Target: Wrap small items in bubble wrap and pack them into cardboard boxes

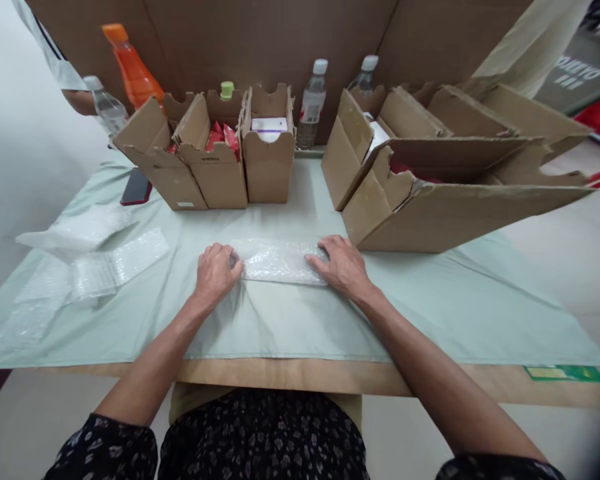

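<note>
A flat, clear strip of bubble wrap lies lengthwise on the cloth in front of me. My left hand is closed at its left end, thumb against the plastic and fingers curled round the edge. At the opposite end, my right hand grips the wrap between thumb and fingers; the fingertips are partly hidden. More bubble wrap pieces lie loosely overlapped on the left side of the table.
Open cardboard boxes stand behind the hands, with larger ones to the right. Behind them are water bottles and an orange bottle. A phone lies at left. The pale green cloth covers the wooden table.
</note>
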`<state>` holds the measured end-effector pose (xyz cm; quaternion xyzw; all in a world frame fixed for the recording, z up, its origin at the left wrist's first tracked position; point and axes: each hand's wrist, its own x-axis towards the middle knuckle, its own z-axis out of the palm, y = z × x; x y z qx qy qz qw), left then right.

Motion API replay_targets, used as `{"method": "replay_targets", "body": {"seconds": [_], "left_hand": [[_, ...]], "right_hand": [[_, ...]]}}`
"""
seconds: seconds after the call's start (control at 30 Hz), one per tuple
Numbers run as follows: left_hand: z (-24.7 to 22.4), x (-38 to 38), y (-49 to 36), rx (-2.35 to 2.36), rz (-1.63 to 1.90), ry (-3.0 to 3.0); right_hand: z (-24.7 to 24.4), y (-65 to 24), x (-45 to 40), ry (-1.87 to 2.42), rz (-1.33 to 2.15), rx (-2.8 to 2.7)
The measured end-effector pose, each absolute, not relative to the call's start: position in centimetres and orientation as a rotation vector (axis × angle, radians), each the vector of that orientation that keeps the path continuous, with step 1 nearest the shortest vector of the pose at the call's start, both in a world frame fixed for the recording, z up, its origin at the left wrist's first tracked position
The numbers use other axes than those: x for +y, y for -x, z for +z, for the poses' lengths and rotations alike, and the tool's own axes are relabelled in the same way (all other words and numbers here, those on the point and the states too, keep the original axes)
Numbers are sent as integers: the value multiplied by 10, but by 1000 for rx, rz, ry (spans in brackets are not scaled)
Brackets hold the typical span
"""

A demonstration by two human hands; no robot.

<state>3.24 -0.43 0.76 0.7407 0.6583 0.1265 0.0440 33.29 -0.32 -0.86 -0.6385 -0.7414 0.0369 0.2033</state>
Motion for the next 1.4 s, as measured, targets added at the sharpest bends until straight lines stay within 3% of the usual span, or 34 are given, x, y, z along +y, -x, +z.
{"method": "replay_targets", "body": {"seconds": [0.17,0.43,0.6,0.77,0.93,1.17,1.4], "left_hand": [[13,-1,-30,1949,439,-2236],[44,28,-45,1630,470,-2270],[38,35,-84,1481,518,-2471],[29,-17,-75,1161,740,-2575],[26,-81,-50,730,693,-2596],[5,-97,-68,882,873,-2519],[20,-94,-65,1182,767,-1987]], "right_hand": [[6,-322,-16,1721,381,-1960],[19,-300,-125,1491,1094,-1464],[9,-287,-155,1417,1200,-1343],[10,-293,-154,1446,1314,-1378],[21,-288,-159,1378,1384,-1275],[26,-281,-166,1293,1270,-1350],[30,-298,-171,1238,525,-1695]]}}
